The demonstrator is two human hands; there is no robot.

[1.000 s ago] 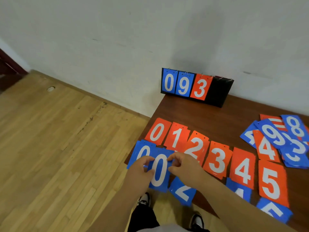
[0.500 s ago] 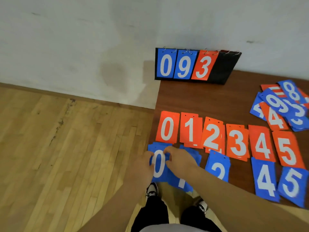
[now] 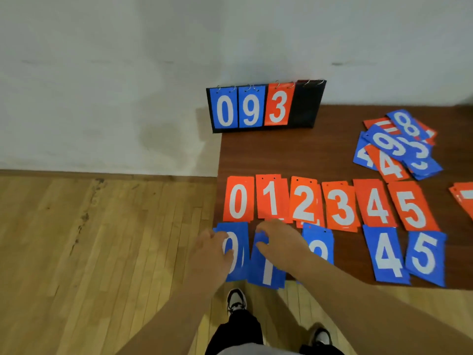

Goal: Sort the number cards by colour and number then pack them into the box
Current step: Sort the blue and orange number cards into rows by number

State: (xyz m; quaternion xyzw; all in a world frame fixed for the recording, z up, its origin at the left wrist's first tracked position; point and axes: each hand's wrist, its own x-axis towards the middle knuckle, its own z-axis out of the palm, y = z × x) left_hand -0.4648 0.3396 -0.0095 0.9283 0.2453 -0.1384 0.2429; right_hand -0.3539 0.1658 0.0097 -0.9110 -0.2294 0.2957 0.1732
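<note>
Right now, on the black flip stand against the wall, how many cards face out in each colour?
Blue: 2, the blue 0 and the blue 9
Orange: 1, the orange 3
Total: 3

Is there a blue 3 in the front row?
No, bare table shows between the blue 2 and the blue 4.

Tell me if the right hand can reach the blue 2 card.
Probably yes: the right hand, pinching the blue 1 card, sits just beside the blue 2 card; nothing else covers it.
</note>
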